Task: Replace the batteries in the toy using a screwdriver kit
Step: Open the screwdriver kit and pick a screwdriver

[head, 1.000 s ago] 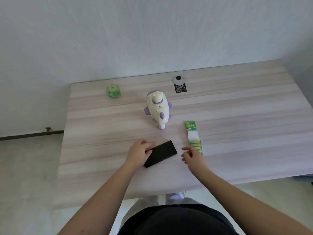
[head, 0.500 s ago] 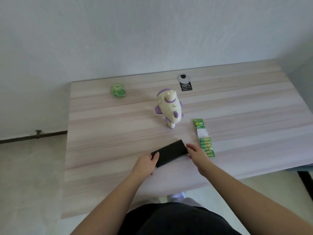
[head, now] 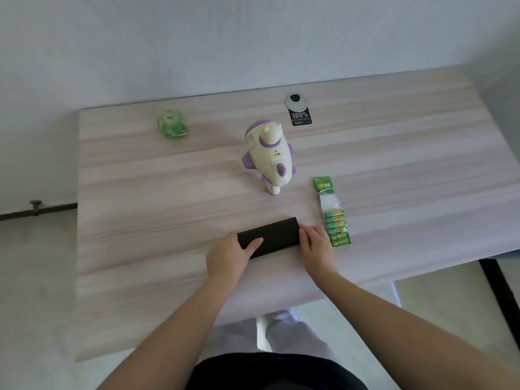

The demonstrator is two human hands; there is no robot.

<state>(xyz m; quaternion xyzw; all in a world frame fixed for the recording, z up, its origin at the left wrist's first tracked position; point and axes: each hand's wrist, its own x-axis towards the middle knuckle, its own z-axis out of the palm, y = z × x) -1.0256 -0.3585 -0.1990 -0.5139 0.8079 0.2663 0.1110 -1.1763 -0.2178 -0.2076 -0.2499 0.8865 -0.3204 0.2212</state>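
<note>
- The black screwdriver case point(head: 271, 236) lies flat on the pale wood-grain bench point(head: 140, 192), near the front edge and slightly slanted, its right end farther from the person than its left.
- The left hand point(head: 229, 257) grips the case's left end: the thumb lies across the top face and the fingers curl around the end.
- The right hand point(head: 316, 247) holds the case's right end with its fingers bent against that end; how far they wrap under it cannot be told.
- The toy point(head: 268, 157), a cream animal figure with purple patches, lies on its side in the middle of the bench, beyond the case and well apart from both hands.
- The pack of batteries point(head: 333, 213), a green-and-clear strip, lies on the bench just beside the right hand, running from the front edge toward the toy's right side; its near end is almost touching the hand's knuckles.
- A small green wrapped packet point(head: 172, 126) sits near the back left corner of the bench.
- A black tag reading "100%" point(head: 300, 117) lies by a round silver cable port point(head: 295, 100) at the back of the bench, close to the wall.
</note>
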